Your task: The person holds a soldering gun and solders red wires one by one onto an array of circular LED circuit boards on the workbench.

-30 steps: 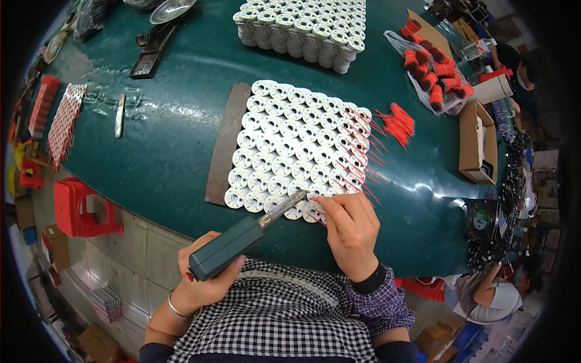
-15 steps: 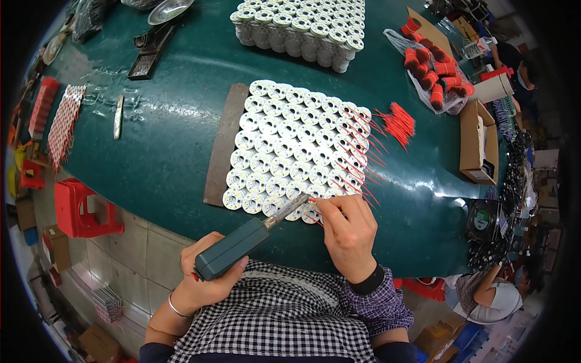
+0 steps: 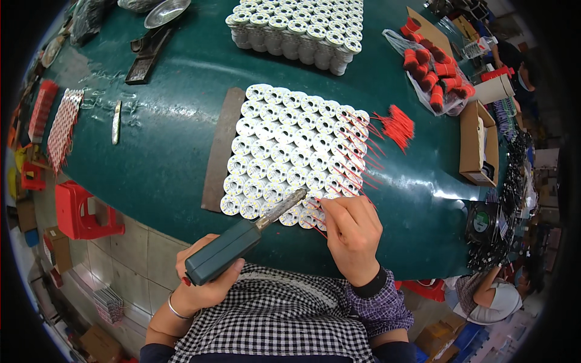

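Note:
My left hand [image 3: 207,285] is wrapped round the dark green handle of a soldering gun [image 3: 225,251]. Its metal tip slants up and right over the near rows of white round LED boards [image 3: 281,132], laid in a close grid. Right beside the tip, my right hand [image 3: 356,241] has thumb and forefinger pinched on a thin red wire [image 3: 317,201], mostly hidden by the fingers. Red wires [image 3: 357,154] stick out from boards along the grid's right side. Whether the tip touches a board cannot be made out.
A flat brown strip [image 3: 223,148] borders the grid's left side. Beyond stand stacked boards [image 3: 290,42]. Loose red wires [image 3: 397,128] lie to the right, near bagged red wire bundles [image 3: 437,78] and a cardboard box [image 3: 478,145]. A narrow metal piece [image 3: 116,123] lies left.
The soldering tip and my right fingertips have drawn slightly apart, the right hand moving a little to the right. The soldering gun has shifted slightly left.

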The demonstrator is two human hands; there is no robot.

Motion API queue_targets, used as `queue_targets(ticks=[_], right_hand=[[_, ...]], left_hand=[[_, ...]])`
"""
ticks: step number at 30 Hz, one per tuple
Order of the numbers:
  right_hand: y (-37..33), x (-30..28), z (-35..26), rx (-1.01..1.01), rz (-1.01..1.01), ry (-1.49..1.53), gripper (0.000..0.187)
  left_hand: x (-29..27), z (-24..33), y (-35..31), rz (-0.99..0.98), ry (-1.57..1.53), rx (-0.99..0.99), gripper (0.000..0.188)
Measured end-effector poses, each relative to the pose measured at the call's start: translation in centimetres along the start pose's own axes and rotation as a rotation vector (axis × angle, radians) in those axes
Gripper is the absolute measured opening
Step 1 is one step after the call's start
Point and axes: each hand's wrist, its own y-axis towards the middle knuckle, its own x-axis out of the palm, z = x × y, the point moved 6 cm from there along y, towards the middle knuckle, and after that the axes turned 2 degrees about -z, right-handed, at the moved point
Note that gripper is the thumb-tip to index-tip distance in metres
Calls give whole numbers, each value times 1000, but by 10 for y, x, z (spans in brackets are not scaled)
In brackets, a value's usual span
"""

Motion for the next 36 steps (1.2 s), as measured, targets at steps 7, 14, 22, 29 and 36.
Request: queue_targets(ticks=[7, 14, 22, 29, 36], right_hand=[[-4, 5, 6, 35, -31, 13, 27], [-4, 5, 6, 32, -18, 9, 23], [-2, 5, 6, 24, -26, -8, 20], [-1, 4, 6, 18, -50, -31, 20], [0, 4, 5, 30, -74, -36, 20]], left_hand=[[6, 5, 11, -15, -28, -26, 26], [9, 9, 14, -28, -2, 35, 24], [11, 9, 16, -39, -6, -7, 20], [11, 8, 16, -58, -6, -14, 18], [5, 8, 13, -24, 67, 44, 18]])
